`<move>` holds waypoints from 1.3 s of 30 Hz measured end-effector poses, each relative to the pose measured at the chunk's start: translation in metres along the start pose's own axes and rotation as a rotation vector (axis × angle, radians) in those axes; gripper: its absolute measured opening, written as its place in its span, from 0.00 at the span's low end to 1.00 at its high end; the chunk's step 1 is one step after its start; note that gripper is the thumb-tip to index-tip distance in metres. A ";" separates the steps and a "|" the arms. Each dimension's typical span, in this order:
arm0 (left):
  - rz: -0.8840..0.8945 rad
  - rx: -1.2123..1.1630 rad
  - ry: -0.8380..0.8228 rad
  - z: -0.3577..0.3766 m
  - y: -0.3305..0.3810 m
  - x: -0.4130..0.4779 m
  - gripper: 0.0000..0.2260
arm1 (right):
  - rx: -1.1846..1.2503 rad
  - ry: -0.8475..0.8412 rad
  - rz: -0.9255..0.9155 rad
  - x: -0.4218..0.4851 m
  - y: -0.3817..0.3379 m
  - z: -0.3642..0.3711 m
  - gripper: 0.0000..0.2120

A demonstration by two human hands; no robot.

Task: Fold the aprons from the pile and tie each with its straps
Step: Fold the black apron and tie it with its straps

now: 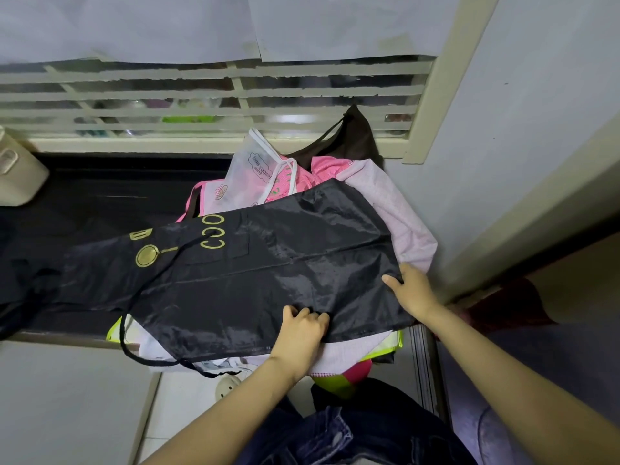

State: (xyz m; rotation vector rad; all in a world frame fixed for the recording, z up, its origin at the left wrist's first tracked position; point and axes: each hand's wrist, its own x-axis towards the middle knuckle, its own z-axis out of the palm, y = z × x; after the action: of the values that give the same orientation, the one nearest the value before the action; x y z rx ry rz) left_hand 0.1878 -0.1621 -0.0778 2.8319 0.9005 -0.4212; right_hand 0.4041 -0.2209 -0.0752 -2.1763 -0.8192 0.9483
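Grip: left hand (pixel 302 325), right hand (pixel 411 290) clamped on glossy black gold-printed apron (pixel 255 280) | risk: dangling black cord strap (pixel 134 307) snagging at 7 o'clock

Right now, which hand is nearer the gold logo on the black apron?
Left. The left hand grips the near hem of the black apron, right of the gold logo; the right hand holds its right-hand corner, farther off.
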 end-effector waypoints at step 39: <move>-0.181 -0.189 -0.268 -0.017 -0.048 0.053 0.46 | 0.183 0.155 0.070 0.127 -0.092 -0.027 0.16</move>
State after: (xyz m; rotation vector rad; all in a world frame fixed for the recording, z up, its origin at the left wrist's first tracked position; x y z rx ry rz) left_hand 0.2053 -0.0908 -0.0806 2.4598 1.0788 -0.6794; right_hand 0.4683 -0.0789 -0.0432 -2.0996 -0.5634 0.8416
